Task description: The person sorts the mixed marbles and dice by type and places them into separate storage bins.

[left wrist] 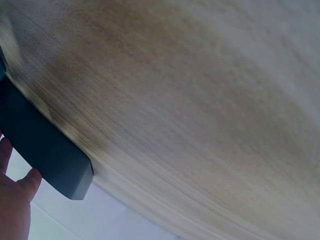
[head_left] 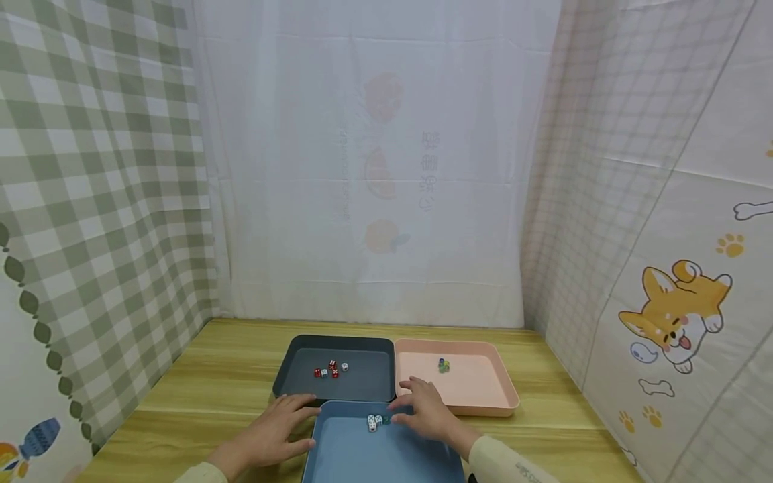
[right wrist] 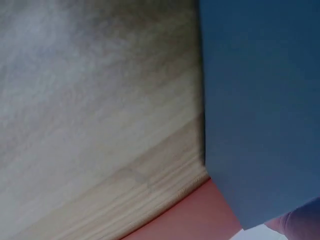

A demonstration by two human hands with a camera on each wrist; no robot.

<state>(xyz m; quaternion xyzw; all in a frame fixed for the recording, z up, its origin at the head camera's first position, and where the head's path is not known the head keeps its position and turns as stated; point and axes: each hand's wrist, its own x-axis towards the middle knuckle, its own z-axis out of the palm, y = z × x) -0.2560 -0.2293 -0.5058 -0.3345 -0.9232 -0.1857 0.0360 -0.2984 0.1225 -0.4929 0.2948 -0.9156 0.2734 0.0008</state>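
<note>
A blue tray point(head_left: 380, 459) lies nearest the person, holding several small dice near its far side. Among them are white dice point(head_left: 372, 427) in a tight cluster and one dark green die point(head_left: 386, 420) at their right. Over the tray's right side hovers my right hand point(head_left: 430, 410), fingers loosely spread and thumb close to the green die; nothing shows in its grasp. My left hand point(head_left: 272, 429) is at the tray's left rim, fingers extended and thumb apart. In the left wrist view, its fingertips point(left wrist: 34, 176) meet a dark tray wall point(left wrist: 45, 145); whether they press is unclear.
Behind stand a black tray point(head_left: 362, 389) with red dice point(head_left: 317, 372) and white dice point(head_left: 345, 367), and a pink tray point(head_left: 477, 389) with green and blue dice point(head_left: 445, 366). All rest on a wood-patterned table point(head_left: 199, 376). Curtains point(head_left: 290, 201) enclose the back and sides.
</note>
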